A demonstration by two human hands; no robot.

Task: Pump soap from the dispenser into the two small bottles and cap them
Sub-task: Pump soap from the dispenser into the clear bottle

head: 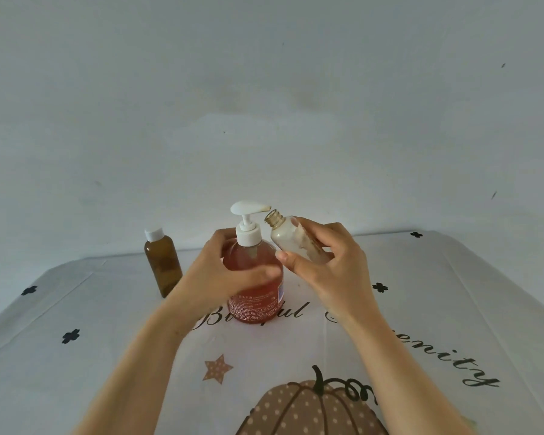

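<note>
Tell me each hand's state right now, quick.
Left hand: gripping the soap dispenser.
Right hand: holding the uncapped small bottle, tilted.

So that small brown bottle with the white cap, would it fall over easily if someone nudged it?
Probably, yes. The brown bottle stands tall and narrow on the tablecloth, so a push near its white cap would likely tip it. Its round body would then probably roll. With the cap on, a spill seems unlikely.
</note>
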